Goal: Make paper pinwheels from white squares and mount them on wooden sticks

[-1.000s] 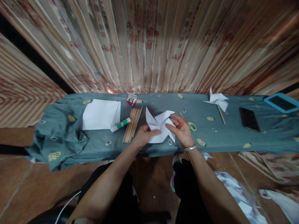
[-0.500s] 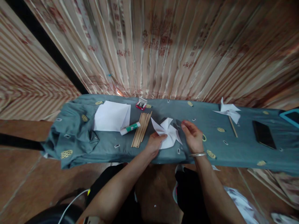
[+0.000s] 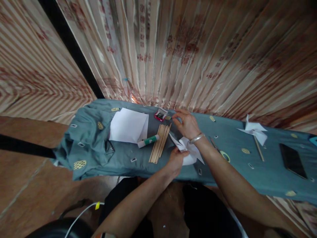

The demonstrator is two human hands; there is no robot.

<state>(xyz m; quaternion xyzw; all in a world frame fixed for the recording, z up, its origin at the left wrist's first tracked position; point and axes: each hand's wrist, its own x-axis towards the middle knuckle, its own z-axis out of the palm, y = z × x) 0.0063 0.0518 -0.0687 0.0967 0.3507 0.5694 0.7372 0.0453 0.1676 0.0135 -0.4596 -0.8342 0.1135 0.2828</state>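
Observation:
My left hand (image 3: 176, 160) grips a folded white paper pinwheel (image 3: 189, 160) near its middle, the thumb on top of the paper. Part of the pinwheel is hidden under my right wrist. My right hand (image 3: 186, 124) is above the far side of the bench, its fingers bent and apart, with nothing visible in them. Just left of its fingertips sits a small open red box (image 3: 160, 115) with dark metallic bits inside, too small to name. Several thin wooden sticks (image 3: 158, 145) lie left of the pinwheel, with a green and white glue stick (image 3: 148, 141) resting across them.
A stack of white paper (image 3: 127, 125) lies on the cloth-covered bench (image 3: 121, 158) at left. Scissors with a pale green handle (image 3: 225, 156) lie partly behind my right forearm. Farther right are another pinwheel on a stick (image 3: 255, 128) and a black phone (image 3: 293, 161). A curtain (image 3: 158, 66) hangs behind.
My right hand has moved from beside the pinwheel, up and left to the small red box. My left hand still holds the pinwheel. The whole view has shifted, and the scissors show more.

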